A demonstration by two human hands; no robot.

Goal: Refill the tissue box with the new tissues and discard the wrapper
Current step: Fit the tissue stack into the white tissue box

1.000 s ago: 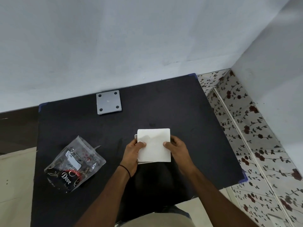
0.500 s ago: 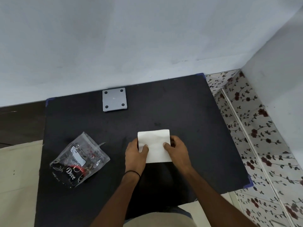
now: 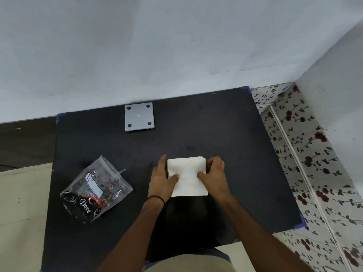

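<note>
Left hand (image 3: 163, 178) has straightened its fingers along tissue stack (image 3: 187, 177), lying lengthwise away

Black table (image 3: 196, 134) abuts a pale wall (image 3: 157, 46) beyond the right hand (image 3: 215, 177). Floral tiles (image 3: 314, 163) to its right; cream floor (image 3: 23, 203) left of the left hand (image 3: 162, 179).
</note>
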